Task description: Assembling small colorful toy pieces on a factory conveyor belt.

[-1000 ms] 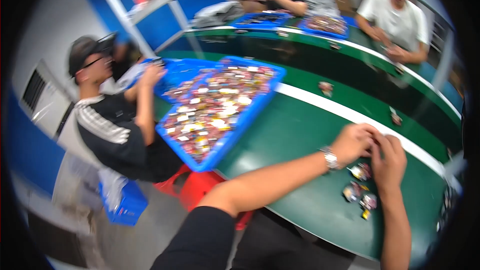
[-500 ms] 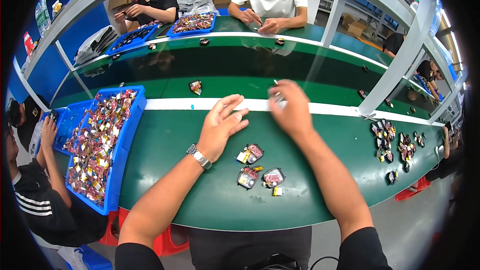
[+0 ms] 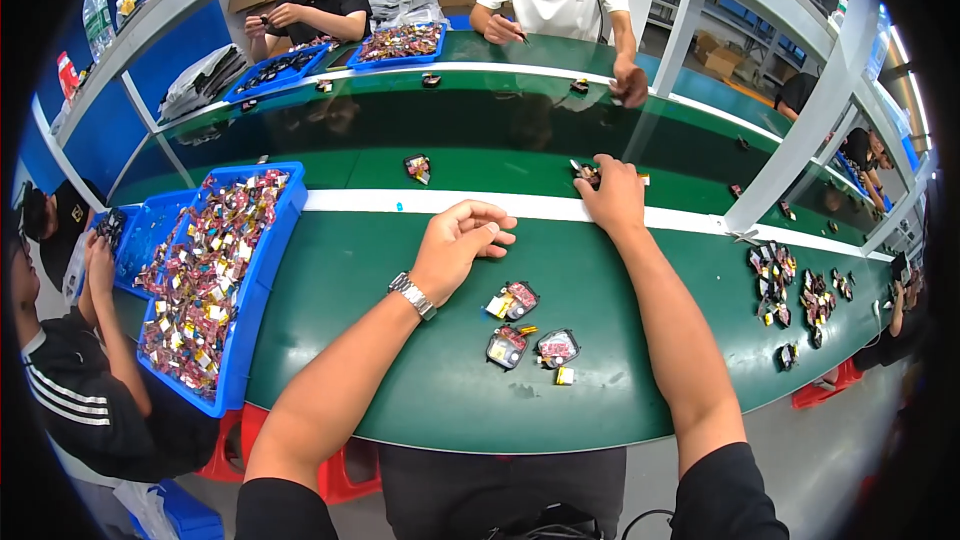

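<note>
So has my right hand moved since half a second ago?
Yes. Judged against the white strip, your right hand has moved forward, away from you, and now reaches farther across it.

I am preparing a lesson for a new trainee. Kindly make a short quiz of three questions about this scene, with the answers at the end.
1. Multiple choice: where do the three dark-framed parts lie?
A) Inside a blue tray
B) On the green bench, between the forearms
C) On the floor

2. True or false: the left hand is visibly holding a part.

3. Short answer: what is at the right hand, just beyond the white strip?

Key:
1. B
2. False; no part shows in it.
3. A small dark part, partly hidden by the hand.
</note>
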Demonstrator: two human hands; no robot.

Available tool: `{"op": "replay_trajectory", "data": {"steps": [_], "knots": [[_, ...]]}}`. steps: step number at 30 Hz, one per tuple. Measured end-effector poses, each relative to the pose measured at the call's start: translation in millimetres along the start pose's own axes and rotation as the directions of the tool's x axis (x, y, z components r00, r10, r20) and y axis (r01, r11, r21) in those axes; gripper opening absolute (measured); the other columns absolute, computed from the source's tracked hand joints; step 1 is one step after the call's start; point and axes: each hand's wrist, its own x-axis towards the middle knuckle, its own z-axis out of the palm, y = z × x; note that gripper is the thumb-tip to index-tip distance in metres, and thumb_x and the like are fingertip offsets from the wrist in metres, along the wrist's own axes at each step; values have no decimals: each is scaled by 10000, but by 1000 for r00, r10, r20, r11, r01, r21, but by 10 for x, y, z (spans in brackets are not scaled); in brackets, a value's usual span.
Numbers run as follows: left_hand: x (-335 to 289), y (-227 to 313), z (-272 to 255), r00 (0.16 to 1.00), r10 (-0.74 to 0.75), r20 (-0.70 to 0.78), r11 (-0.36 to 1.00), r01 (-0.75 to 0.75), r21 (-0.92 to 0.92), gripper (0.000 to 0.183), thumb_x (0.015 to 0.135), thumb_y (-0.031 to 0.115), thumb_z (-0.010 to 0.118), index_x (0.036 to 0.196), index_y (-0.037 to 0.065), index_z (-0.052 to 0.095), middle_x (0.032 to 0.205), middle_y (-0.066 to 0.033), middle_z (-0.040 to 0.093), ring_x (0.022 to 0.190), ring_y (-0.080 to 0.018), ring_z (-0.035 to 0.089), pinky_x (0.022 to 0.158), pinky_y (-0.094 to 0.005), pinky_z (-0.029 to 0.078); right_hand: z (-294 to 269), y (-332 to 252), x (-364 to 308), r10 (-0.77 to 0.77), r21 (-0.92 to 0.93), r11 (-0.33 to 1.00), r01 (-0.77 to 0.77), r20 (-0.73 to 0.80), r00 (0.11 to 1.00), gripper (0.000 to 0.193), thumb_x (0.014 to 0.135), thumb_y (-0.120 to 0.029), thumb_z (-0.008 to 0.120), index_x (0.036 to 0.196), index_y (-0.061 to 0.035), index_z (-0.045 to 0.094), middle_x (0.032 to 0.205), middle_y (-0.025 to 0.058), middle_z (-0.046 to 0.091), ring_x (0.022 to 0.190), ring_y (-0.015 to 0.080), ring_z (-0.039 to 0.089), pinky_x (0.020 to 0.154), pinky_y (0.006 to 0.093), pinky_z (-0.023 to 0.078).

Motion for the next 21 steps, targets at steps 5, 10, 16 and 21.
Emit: {"op": "replay_trajectory", "data": {"steps": [5, 10, 16, 21], "knots": [[13, -9, 2, 995, -46, -93, 999, 44, -23, 245, 1017, 175, 502, 1154, -10, 586, 1147, -141, 648, 935, -174, 650, 789, -312, 561, -297, -278, -322, -268, 465, 827, 316, -168, 949, 439, 775, -131, 772, 1171, -35, 611, 1097, 120, 647, 1074, 320, 568, 950, 404, 460], [-70, 150, -92, 936, -251, 247, 949, 289, -129, 361, 1044, 281, 477, 1260, 11, 579, 998, -55, 645, 839, -113, 622, 727, -284, 553, -826, -795, -793, -524, 703, 617, 353, 32, 851, 510, 806, -90, 739, 1281, -71, 555, 1192, 118, 610, 1138, 310, 539, 982, 397, 452], [-59, 135, -69, 945, -222, 242, 959, 256, -120, 359, 1025, 203, 507, 1328, 12, 524, 1083, -77, 653, 956, -159, 657, 834, -322, 577, -777, -790, -768, -529, 634, 625, 456, -86, 844, 408, 813, -56, 709, 1208, -70, 611, 1133, 106, 622, 1069, 301, 568, 911, 385, 482], [-79, 71, 49, 966, -161, 204, 966, 196, -170, 372, 1005, 147, 538, 1352, 23, 496, 1202, -109, 620, 1097, -197, 636, 949, -377, 564, -701, -925, -891, -306, 613, 743, 268, -45, 951, 184, 803, -80, 726, 976, -68, 665, 955, 61, 610, 931, 256, 600, 765, 372, 513]]}}
